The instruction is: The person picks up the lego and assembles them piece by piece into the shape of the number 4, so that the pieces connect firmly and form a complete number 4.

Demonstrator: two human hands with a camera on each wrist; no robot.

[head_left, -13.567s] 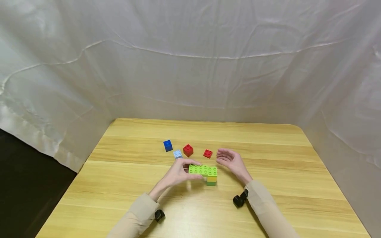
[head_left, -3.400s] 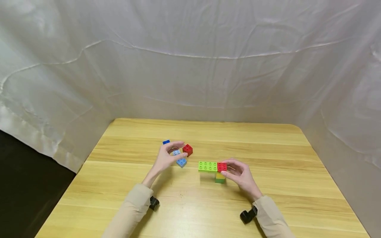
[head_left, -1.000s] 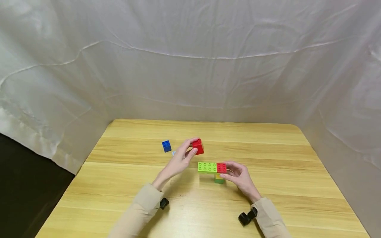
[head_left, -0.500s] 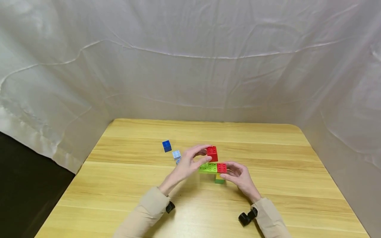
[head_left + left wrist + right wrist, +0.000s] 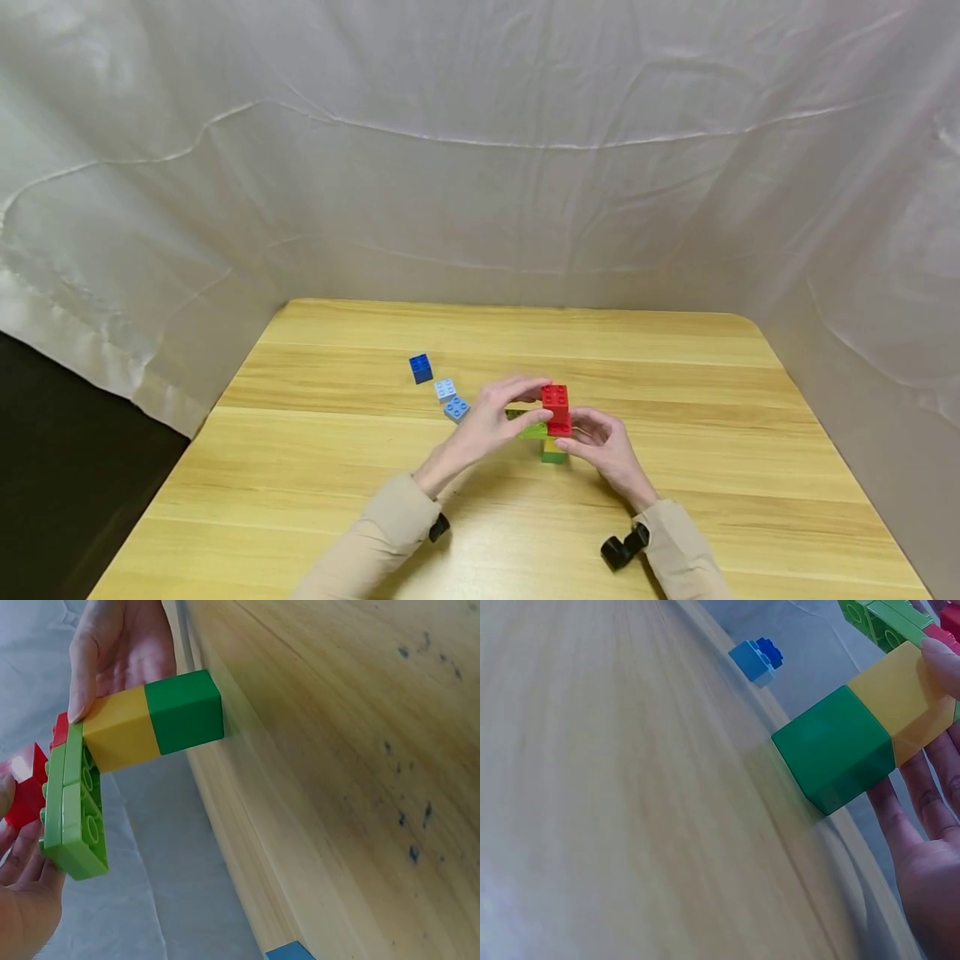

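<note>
My left hand (image 5: 480, 427) pinches a red toy brick (image 5: 556, 403) between thumb and fingers. In the head view this brick overlaps the thin red brick (image 5: 560, 431) at the right end of a built piece. That piece has lime-green flat bricks (image 5: 75, 802) sticking out to the left, above a yellow brick (image 5: 120, 731) and a dark green brick (image 5: 184, 712) at the bottom. My right hand (image 5: 609, 450) grips the piece from the right, its thumb against the upper bricks. Part of the lime-green bricks is hidden behind my left hand in the head view.
Left of the built piece, a dark blue brick (image 5: 421, 368), a light blue brick (image 5: 445, 390) and a medium blue brick (image 5: 457, 407) lie on the wooden table (image 5: 712, 375). A pale curtain (image 5: 525, 208) surrounds the table's back and sides.
Lifted off the table, the red brick has moved right and down in my left hand, over the thin red brick. That thin brick, earlier on the table, now tops the piece my right hand steadies.
</note>
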